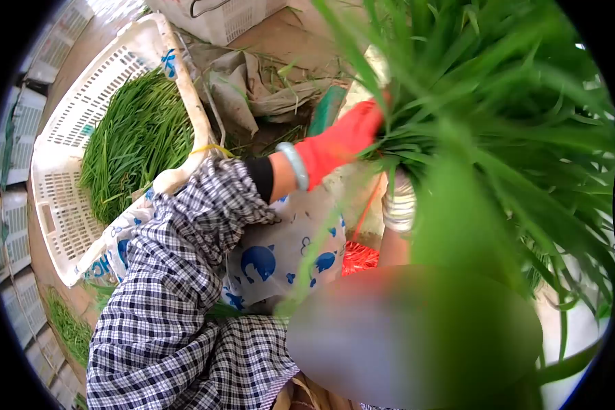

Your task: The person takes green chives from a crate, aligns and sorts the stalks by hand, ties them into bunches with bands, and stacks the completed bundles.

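Note:
A big bunch of long green chives (499, 102) fills the right side, its leaves fanning toward the camera and partly blurred. My left hand (345, 140), in a red glove with a pale bangle at the wrist, is closed at the gathered end of the bunch. My right forearm, with silvery bangles (398, 205), rises beneath the leaves. The chives hide my right hand, so its fingers do not show. Red plastic twine (359, 258) lies between my arms, beside the whale-print apron (280, 263).
A white slatted basket (48, 184) at left holds a heap of cut chives (137, 140). Crumpled sacking (253, 85) lies beyond my left arm. Another white crate (215, 20) stands at the back, and more crates (14, 225) line the left edge. Loose chives (68, 324) lie at lower left.

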A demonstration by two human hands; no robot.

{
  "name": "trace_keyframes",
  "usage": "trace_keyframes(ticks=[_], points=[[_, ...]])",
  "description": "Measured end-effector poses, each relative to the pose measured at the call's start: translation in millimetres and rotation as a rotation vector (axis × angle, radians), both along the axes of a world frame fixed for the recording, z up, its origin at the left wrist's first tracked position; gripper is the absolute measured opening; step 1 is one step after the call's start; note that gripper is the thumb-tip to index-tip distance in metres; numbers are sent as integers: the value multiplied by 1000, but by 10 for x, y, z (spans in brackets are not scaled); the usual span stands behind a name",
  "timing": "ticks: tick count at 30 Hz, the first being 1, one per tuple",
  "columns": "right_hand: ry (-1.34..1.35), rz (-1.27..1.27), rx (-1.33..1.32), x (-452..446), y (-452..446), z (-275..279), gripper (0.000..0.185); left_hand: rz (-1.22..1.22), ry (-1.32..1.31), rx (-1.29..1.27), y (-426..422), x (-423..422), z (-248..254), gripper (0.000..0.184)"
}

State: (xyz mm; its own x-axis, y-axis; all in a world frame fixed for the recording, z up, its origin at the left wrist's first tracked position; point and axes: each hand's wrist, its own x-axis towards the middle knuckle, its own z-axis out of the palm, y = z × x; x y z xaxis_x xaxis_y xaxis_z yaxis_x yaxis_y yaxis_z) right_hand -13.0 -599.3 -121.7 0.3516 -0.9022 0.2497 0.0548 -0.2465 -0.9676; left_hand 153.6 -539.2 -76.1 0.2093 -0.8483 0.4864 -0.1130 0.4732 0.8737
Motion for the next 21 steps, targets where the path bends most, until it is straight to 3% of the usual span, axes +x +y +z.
trace_keyframes(ticks=[3,5,7,10,12,14,16,17,18,19,21], points=[[8,-3,-13,12,-72,47,52,29,53,-153,-62,-92,145,47],[39,-1,-36,-28,-87,23,55,-182,498,-42,-148,-44,194,47],[69,-13,-77,-21,-73,-42,58,-174,527,-60,-327,-117,-225,47],[-72,-22,35,94,145,45,62,-84,585,86,-330,-242,74,46],[-289,-61,185,117,239,72,63,-182,591,-92,-422,-331,219,44],[-500,-20,344,-4,250,-43,66,-70,459,-136,-340,-456,489,42],[-616,-9,469,15,486,186,73,328,-313,-19,-159,-555,750,45],[-624,-10,514,96,716,475,78,328,-308,-30,-181,-645,743,47],[-628,-12,508,-97,766,252,78,325,-310,-36,-210,-677,646,47],[-334,110,612,-352,769,-175,73,267,-502,13,-256,-722,463,50],[-36,218,705,-557,852,-349,69,204,-831,68,-367,-836,-184,61]])
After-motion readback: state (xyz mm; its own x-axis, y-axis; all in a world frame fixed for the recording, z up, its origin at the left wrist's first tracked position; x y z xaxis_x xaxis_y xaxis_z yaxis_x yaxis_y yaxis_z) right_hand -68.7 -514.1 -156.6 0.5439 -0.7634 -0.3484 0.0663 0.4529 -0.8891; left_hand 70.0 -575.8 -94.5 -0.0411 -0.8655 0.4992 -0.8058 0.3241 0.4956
